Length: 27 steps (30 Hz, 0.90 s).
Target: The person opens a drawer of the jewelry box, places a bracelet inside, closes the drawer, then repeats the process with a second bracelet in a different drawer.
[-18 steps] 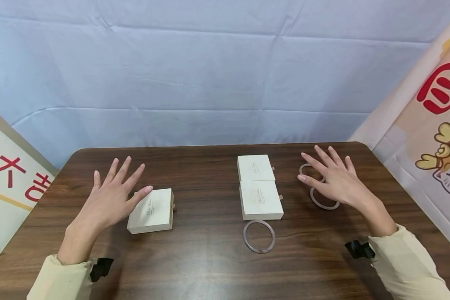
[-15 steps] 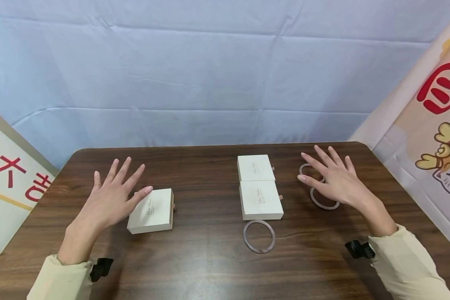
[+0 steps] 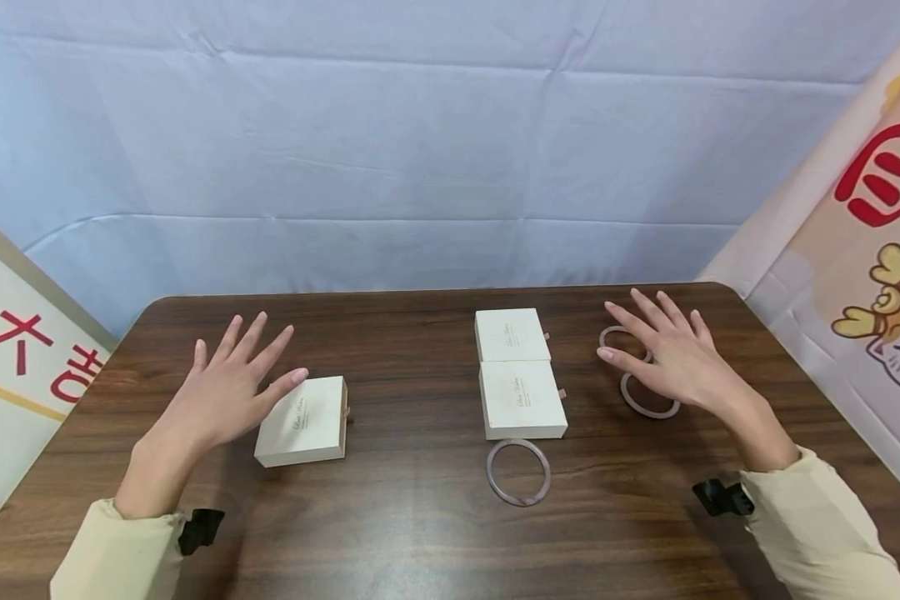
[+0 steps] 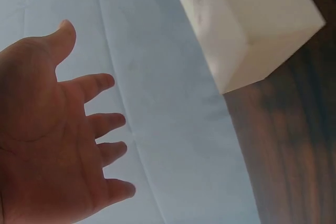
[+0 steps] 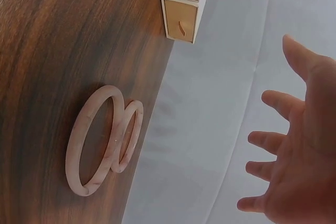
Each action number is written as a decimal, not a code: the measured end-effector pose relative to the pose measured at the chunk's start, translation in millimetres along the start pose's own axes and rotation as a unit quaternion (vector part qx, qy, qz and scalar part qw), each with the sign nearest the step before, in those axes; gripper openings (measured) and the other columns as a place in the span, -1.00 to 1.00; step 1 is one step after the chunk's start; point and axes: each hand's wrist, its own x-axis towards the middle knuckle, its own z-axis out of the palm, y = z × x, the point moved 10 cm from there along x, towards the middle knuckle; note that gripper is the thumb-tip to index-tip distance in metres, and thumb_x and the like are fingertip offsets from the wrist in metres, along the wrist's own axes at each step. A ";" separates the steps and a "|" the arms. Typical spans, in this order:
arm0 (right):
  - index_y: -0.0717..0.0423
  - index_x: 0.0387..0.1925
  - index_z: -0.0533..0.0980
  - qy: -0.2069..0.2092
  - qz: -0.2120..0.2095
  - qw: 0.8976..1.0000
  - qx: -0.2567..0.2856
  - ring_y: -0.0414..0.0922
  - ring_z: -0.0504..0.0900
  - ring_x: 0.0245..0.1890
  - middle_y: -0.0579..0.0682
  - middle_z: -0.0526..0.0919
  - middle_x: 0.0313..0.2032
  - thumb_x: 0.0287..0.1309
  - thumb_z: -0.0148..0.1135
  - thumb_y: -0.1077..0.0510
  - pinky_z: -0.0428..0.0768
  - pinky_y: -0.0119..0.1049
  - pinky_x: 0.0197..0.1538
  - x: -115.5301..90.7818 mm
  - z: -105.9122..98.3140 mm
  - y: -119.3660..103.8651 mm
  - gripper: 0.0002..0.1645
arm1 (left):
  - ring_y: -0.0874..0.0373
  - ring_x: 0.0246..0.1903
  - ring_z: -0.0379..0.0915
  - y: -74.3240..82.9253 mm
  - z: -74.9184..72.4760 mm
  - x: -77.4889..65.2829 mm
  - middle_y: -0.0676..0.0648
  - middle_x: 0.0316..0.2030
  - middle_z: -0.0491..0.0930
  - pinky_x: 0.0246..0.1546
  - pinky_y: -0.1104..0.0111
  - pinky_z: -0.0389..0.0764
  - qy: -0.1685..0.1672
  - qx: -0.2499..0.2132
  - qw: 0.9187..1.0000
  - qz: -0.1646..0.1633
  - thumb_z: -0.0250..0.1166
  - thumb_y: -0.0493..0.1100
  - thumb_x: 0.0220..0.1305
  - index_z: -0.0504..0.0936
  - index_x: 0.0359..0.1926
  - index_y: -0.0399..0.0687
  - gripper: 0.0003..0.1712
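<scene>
Only slightly shifted, the left hand (image 3: 221, 400) hovers spread and empty beside a white, flat cardboard box (image 3: 311, 425), the right hand (image 3: 678, 358) likewise above two pinkish, marbled round bangles (image 5: 116, 138), so handling seems not yet begun.

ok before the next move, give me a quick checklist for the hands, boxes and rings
1. Left hand free: ok, fingers spread, holding nothing.
2. Right hand free: ok, fingers spread, holding nothing.
3. Left box closed: ok, no drawer sticks out.
4. Two boxes on the right closed: ok, side by side with tabs facing right.
5. Front ring clear of the boxes: cannot tell, its far edge meets the nearer box's lower edge in the head view.
6. Boxes' contents known: cannot tell, the insides are hidden.
</scene>
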 end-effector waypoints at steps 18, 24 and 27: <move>0.12 0.32 0.15 0.046 -0.021 0.998 0.023 0.31 0.15 0.18 0.30 0.20 0.24 0.15 0.08 -0.26 0.10 0.21 -0.09 -0.5 -3.7 -7.8 -0.15 | -0.27 0.27 -0.05 56.4 -8.1 26.9 -0.30 0.32 0.03 0.10 -0.15 0.14 -0.006 -0.025 0.998 0.060 0.09 0.21 0.25 0.13 0.36 -0.07 -0.22; 0.20 0.22 0.28 0.049 -0.019 0.998 0.039 0.26 0.27 0.12 0.27 0.35 0.15 0.14 0.12 -0.23 0.16 0.16 -0.14 -0.9 -2.1 -7.4 -0.22 | -0.19 0.22 0.13 73.3 -3.3 36.6 -0.27 0.26 0.20 -0.02 -0.11 0.31 -0.010 -0.035 0.998 0.047 0.11 0.16 0.26 0.19 0.33 -0.06 -0.28; 0.24 0.18 0.32 0.045 -0.017 0.998 0.045 0.23 0.36 0.06 0.28 0.41 0.09 0.14 0.13 -0.20 0.18 0.18 -0.13 -1.2 -1.3 -7.1 -0.25 | -0.18 0.18 0.20 82.8 -0.1 42.1 -0.27 0.21 0.28 0.00 -0.07 0.32 -0.009 -0.042 0.998 0.046 0.12 0.13 0.27 0.25 0.30 -0.10 -0.31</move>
